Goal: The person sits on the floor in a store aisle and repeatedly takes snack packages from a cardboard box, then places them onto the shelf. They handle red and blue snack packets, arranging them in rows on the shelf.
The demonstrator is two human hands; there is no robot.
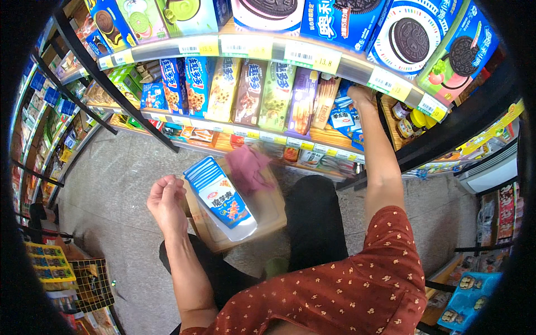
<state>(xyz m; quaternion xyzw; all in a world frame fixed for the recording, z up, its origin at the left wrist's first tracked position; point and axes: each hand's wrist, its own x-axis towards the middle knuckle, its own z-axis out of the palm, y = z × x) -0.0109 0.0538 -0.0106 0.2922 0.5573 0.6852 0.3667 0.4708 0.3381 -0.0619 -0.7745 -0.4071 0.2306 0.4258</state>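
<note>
My right hand [361, 94] reaches into the shelf below the upper ledge, at blue snack packets [344, 119]; its fingers are partly hidden, so its grip cannot be made out. To the left of these packets stand cookie packs, a purple one [302, 98] among them. My left hand [167, 193] is raised over the floor, fingers curled with thumb against them, nothing visible in it. Beside it, a blue and white display box [224, 197] of snack packets rests tilted on a cardboard box [268, 209]. A pink cloth [250, 167] lies on the same cardboard box.
Above is a shelf of Oreo boxes [343, 21] behind a price-tag rail [312, 56]. A black shelf post [444, 140] and jars with yellow lids [412, 121] are at the right. My knees flank the cardboard box. A wire basket [90, 284] is at the lower left.
</note>
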